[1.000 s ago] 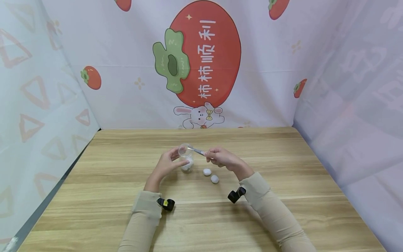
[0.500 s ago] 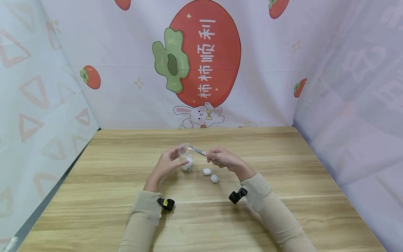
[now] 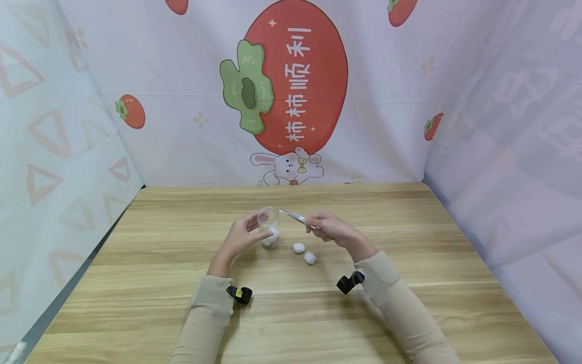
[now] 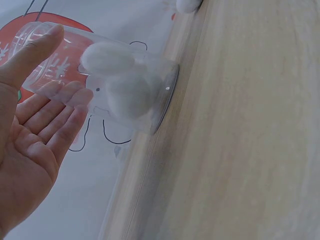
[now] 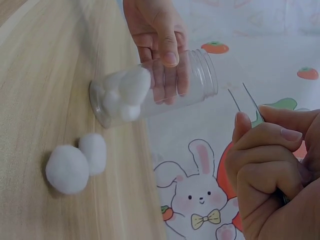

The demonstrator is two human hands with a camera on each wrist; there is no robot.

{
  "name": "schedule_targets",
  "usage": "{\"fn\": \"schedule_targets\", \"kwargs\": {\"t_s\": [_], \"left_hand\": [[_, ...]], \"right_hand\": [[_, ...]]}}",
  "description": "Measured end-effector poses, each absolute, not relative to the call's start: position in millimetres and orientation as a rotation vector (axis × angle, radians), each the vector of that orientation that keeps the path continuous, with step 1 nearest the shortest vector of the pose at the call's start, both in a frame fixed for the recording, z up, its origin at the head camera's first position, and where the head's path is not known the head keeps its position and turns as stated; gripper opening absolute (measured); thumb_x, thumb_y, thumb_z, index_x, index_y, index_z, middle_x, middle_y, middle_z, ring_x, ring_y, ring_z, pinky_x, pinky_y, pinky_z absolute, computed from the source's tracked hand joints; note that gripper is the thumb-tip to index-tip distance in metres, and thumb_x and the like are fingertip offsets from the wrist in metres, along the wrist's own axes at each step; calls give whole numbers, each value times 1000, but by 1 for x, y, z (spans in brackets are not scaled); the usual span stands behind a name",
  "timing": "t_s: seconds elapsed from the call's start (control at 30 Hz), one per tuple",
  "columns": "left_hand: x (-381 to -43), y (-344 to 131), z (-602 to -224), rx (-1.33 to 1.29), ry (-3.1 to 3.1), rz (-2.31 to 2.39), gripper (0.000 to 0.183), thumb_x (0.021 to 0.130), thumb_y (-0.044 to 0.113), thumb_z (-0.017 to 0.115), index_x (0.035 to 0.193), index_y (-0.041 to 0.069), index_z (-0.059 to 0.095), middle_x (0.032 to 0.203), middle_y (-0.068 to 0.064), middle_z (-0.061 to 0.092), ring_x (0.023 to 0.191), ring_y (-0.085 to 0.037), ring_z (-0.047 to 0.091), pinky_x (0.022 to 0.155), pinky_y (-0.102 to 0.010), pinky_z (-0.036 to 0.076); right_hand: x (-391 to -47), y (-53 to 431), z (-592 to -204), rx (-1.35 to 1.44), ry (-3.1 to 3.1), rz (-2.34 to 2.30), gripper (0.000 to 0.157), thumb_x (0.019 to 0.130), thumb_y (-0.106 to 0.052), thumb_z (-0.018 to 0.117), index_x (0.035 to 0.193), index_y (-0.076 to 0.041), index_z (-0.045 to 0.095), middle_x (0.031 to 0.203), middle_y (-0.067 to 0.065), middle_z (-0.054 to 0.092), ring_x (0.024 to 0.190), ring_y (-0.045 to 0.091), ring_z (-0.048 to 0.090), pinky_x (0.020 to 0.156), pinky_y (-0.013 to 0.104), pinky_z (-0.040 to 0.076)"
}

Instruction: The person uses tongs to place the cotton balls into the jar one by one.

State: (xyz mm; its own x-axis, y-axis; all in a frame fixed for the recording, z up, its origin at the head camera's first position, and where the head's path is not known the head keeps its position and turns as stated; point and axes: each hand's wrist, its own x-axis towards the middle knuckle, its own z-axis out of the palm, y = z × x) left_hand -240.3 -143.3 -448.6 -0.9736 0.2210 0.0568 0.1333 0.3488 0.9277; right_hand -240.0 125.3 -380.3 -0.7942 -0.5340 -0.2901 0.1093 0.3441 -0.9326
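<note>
A clear, open-mouthed jar (image 5: pixel 202 75) stands upright on the table with several white cotton balls (image 5: pixel 134 87) near its bottom. My left hand (image 3: pixel 242 236) holds it from the side, thumb on the near wall and fingers behind. Between thumb and fingers, my right hand (image 3: pixel 335 230) grips silver tweezers (image 3: pixel 292 216). Their tips are spread apart with nothing between them, just right of the jar's mouth. Two loose cotton balls, a nearer one (image 3: pixel 310 258) and a farther one (image 3: pixel 298 248), lie close together to the jar's right.
The wood-grain table (image 3: pixel 282 323) extends around both arms. Behind it hangs a white backdrop (image 3: pixel 182 141) printed with persimmons and a rabbit. Patterned cloth walls (image 3: pixel 54 167) close in the left and right sides.
The right hand has drawn the tweezers to the right, from over the jar's mouth to beside its rim. My left hand, the jar and the loose cotton balls stay put.
</note>
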Motion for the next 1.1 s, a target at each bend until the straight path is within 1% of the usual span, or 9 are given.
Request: {"fn": "schedule_targets", "kwargs": {"t_s": [0.53, 0.8, 1.1], "left_hand": [[-242, -144, -449, 335, 2509, 1725, 68, 80, 25, 79, 138, 8, 50, 139, -14, 58, 133, -31, 52, 117, -43, 42], [-242, -144, -449, 346, 2510, 1725, 66, 80, 23, 79, 137, 7, 50, 139, -15, 58, 133, -32, 52, 116, -43, 42], [-241, -144, -448, 349, 2515, 1729, 65, 80, 22, 79, 136, 6, 51, 138, -15, 58, 132, -33, 53, 116, -44, 42]], "right_hand": [[-243, 139, -392, -339, 2038, -1508, 28, 101, -19, 43, 79, -7, 54, 50, -10, 30, 43, 3, 22, 40, 15, 18], [-244, 145, -398, -329, 2046, -1488, 28, 101, -21, 44, 77, -10, 54, 52, -9, 32, 43, 3, 23, 40, 16, 19], [-247, 153, -413, -293, 2052, -1428, 28, 101, -23, 46, 78, -8, 54, 51, -10, 32, 43, 3, 22, 40, 16, 18]]}}
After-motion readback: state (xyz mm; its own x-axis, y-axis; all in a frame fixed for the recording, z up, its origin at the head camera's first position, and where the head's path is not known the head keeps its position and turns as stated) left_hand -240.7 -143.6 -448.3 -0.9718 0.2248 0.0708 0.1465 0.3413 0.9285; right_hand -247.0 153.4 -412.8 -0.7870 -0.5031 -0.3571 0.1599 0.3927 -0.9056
